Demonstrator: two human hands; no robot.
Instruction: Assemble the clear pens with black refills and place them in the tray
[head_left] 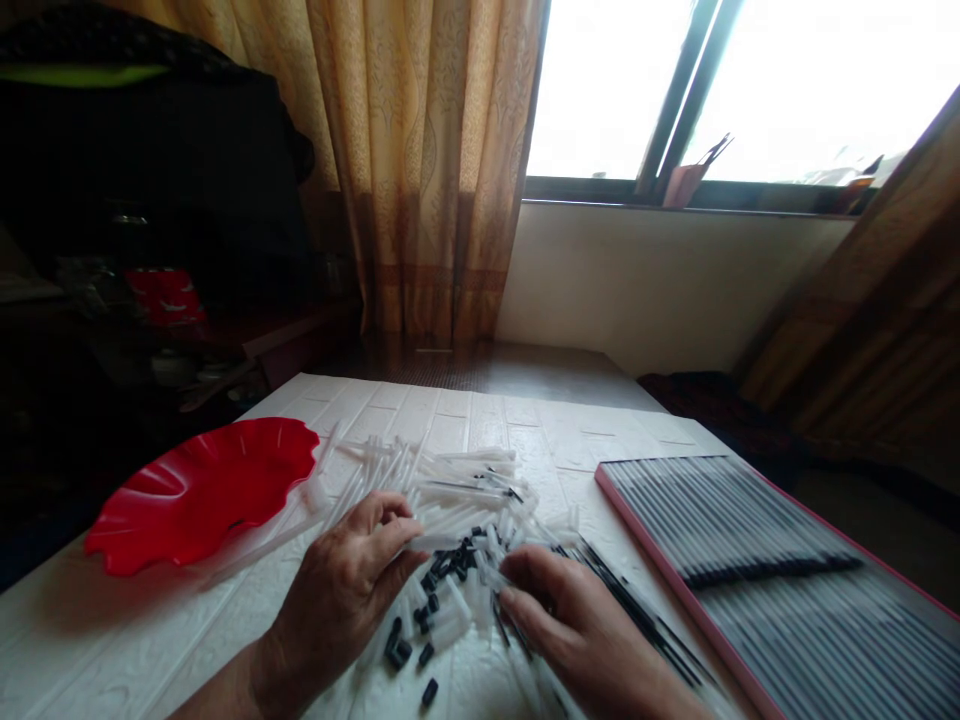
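My left hand (352, 570) is closed in a pinch on a translucent white pen barrel (439, 542), its free end pointing to the right. My right hand (562, 605) has thumb and forefinger closed on a small translucent piece (491, 574), blurred, perhaps a pen cap. A short gap separates the two held parts. Below and between the hands lie small black plugs (430, 692) and clear caps (450, 620), scattered loosely. Behind them is a heap of white pen barrels (465, 465). Thin dark refills (637, 610) lie beside my right hand, partly hidden by it.
A red wavy-rimmed bowl (150, 500) stands at the left of the white brick-patterned table top (555, 440). On the right lies a pink-edged tray (637, 530) packed with rows of pens. Behind are a curtain (427, 150), a wall and a bright window.
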